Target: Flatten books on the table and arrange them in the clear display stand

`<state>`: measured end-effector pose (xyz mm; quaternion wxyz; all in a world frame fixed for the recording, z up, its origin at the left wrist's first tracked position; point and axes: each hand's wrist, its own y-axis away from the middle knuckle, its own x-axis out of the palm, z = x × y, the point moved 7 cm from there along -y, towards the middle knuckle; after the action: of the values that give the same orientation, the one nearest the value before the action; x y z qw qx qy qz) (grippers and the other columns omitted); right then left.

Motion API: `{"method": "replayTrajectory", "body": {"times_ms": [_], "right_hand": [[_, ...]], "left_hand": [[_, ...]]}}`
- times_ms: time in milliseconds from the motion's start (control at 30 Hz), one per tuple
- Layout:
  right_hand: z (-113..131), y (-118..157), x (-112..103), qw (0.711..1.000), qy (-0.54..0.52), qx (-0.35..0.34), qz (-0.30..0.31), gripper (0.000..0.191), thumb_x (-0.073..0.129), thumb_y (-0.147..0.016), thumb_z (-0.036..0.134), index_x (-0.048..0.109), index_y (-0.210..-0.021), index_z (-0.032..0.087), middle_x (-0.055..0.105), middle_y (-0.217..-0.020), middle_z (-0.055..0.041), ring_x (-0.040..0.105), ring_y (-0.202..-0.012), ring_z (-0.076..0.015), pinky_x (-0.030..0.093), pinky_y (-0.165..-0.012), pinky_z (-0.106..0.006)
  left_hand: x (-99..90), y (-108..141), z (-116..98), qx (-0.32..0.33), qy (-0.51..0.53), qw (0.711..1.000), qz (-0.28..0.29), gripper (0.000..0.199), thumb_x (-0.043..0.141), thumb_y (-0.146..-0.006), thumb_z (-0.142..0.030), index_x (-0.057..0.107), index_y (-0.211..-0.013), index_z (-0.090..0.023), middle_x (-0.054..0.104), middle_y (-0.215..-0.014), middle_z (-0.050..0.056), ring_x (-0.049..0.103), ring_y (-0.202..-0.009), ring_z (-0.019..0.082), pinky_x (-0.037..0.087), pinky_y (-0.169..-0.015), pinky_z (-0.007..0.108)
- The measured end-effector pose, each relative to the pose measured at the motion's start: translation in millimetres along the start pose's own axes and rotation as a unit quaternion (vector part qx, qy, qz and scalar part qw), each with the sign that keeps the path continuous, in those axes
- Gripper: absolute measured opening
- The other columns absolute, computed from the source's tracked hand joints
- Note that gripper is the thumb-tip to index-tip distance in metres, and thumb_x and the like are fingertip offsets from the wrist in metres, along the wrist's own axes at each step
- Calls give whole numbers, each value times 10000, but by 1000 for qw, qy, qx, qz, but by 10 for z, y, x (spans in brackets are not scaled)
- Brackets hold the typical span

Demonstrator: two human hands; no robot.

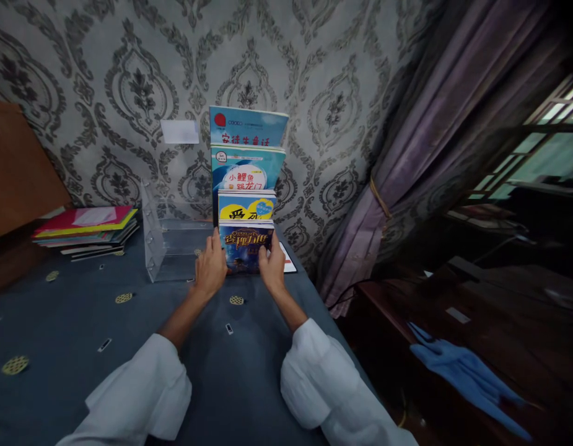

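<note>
A dark blue book point(247, 249) with gold lettering stands upright at the front of a stepped row of books. My left hand point(212, 263) is closed on its left edge, and my right hand point(271, 261) grips the right edge with the thumb across the cover. Behind rise a yellow and blue book point(246, 207), a teal book point(249, 168) and, tallest at the back, a light blue book point(249, 124). To the left, a clear tiered acrylic rack point(174, 251) reaches to the books; how far it runs behind them is hidden.
A stack of books and folders point(88, 226) lies at the table's left by a brown wooden panel point(23, 170). A white-edged flat object point(288, 260) shows beside my right hand. Past the table's right edge are a purple curtain point(383, 179) and a blue cloth point(463, 371) on dark furniture.
</note>
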<state>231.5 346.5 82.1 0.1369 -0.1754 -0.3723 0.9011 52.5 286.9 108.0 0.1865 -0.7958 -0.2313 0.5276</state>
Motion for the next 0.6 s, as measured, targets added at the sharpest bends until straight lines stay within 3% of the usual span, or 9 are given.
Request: {"method": "replayTrajectory", "body": {"times_ms": [267,600], "right_hand": [[-41,14,30,1000,-7,-8,5,693,497,-878,197,370,-1559,183,604,-1449,-110,565,-1328,-290,452,-1133,-482],[-66,2,-8,1000,-9,1,17,639,496,-890,212,428,-1525,174,615,-1432,-124,584,-1305,-283,457,-1128,-493]], "left_hand": [[-19,4,-6,10,15,1000,-6,569,375,-971,-167,335,-1537,-122,617,-1303,190,689,-1054,321,555,-888,439],[-24,22,57,28,43,999,0,609,393,-957,-170,303,-1558,-129,577,-1393,199,674,-1125,322,556,-909,444]]}}
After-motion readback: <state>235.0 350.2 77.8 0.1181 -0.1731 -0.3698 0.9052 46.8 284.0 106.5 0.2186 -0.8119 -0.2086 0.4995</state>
